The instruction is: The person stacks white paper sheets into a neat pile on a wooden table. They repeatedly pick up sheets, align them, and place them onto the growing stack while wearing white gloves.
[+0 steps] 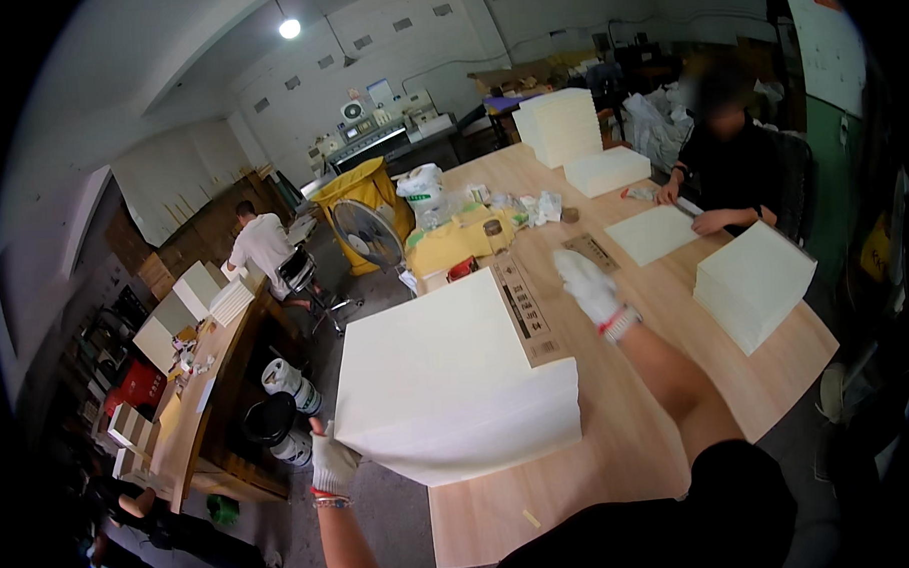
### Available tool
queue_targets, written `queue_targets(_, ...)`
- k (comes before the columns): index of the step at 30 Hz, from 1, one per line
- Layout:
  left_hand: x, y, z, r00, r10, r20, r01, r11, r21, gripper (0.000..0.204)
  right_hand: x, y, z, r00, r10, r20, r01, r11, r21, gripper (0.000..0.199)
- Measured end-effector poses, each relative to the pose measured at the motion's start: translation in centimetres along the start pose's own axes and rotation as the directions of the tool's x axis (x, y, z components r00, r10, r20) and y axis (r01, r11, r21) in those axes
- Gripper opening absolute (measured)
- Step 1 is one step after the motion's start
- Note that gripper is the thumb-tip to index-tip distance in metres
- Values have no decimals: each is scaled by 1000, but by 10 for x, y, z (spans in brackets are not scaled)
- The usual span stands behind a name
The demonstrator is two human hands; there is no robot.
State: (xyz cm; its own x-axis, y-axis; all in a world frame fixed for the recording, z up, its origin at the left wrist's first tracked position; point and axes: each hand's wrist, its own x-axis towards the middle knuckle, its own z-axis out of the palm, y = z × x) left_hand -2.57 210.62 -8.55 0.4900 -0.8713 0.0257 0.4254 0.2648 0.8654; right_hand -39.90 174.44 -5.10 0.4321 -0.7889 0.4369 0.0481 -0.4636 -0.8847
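Note:
A large stack of white paper sheets (pixel 448 374) lies in front of me on the wooden table, reaching past its left edge. A brown printed cardboard strip (pixel 528 316) runs along the stack's right side. My left hand (pixel 334 462), in a white glove with a bare thumb tip, touches the stack's near left corner. Its thumb points up, apart from the fingers, which are partly hidden at the corner. To the right of the strip, my right hand (pixel 587 284) in a white glove hovers over the table, fingers stretched out and slightly blurred, holding nothing visible.
Another person (pixel 725 159) sits across at the right, hands on a white sheet (pixel 653 234). Paper stacks stand at the right (pixel 755 284) and far end (pixel 559 127). A fan (pixel 368 234), yellow bag (pixel 381 191) and buckets (pixel 291 385) stand left of the table.

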Motion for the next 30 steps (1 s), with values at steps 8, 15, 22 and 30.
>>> queue_targets(8, 18, -42, 8, 979, 142, -147, -142, 990, 8, 95, -81, 24, 54, 992, 122, 39, -104, 597, 795, 61)
queue_targets(15, 9, -36, 20, 980, 129, -154, -135, 990, -31, 94, -94, -5, 50, 996, -83, 15, 63, 852, 520, 57)
queue_targets(22, 2, -36, 11, 926, 349, -147, -350, 936, 16, 98, -74, 11, 35, 982, 173, -75, -62, 672, 738, 57)
queue_targets(30, -8, -39, 38, 849, 472, -235, -455, 881, 128, 74, -84, 6, 30, 989, 119, -90, -14, 678, 735, 61)
